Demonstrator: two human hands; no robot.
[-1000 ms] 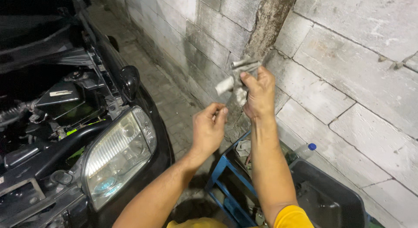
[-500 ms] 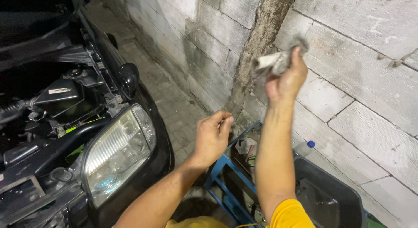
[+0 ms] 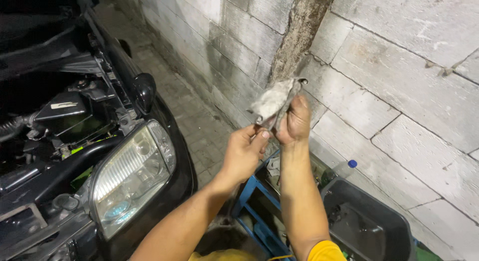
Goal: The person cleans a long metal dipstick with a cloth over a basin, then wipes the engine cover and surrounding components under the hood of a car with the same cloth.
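Right hand point(image 3: 295, 124) grips a dirty grey rag-wrapped metal part point(image 3: 274, 101).

Light: artificial, fairly bright on the grey concrete block wall point(image 3: 399, 66).
Shadow: the open black engine bay point(image 3: 45, 116), left of the wall, stays dim.
Glare: soft sheen on the clear glass headlamp point(image 3: 129, 176).
Focus: mostly sharp; slight edge stretch.

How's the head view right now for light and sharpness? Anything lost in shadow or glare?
Head view: the wall is evenly lit and sharp; the rag in the right hand looks pale and slightly soft, the left hand at its lower end; the engine bay sinks into deep shadow; the headlight shows mild sheen, no hard glare.
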